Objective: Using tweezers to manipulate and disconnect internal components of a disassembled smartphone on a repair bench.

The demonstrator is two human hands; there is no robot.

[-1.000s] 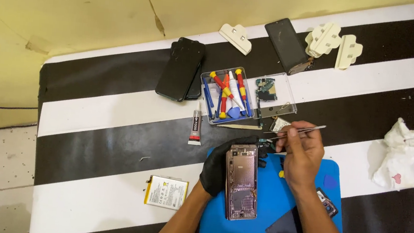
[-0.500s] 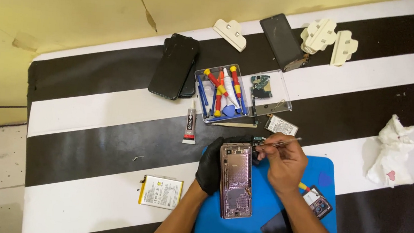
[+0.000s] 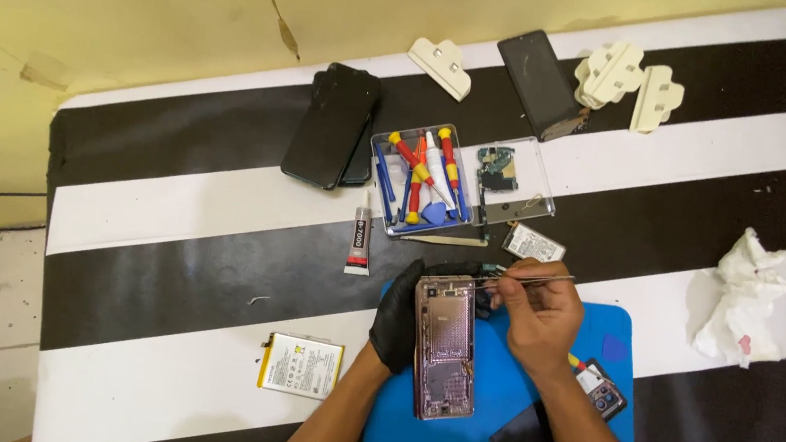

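Observation:
An opened pink phone body lies on a blue work mat. My left hand, in a black glove, grips the phone's left edge near its top. My right hand is bare and pinches metal tweezers whose tips point left at the phone's top right corner. A small camera module and a dark screen piece rest on the mat by my right forearm.
A clear tray holds several screwdrivers and a circuit board. A glue tube, a battery, two dark phones, cream plastic clamps and crumpled tissue lie on the black-and-white striped table.
My right hand has lowered the tweezers from the table above the mat to the phone's top right corner. The view has shifted slightly.

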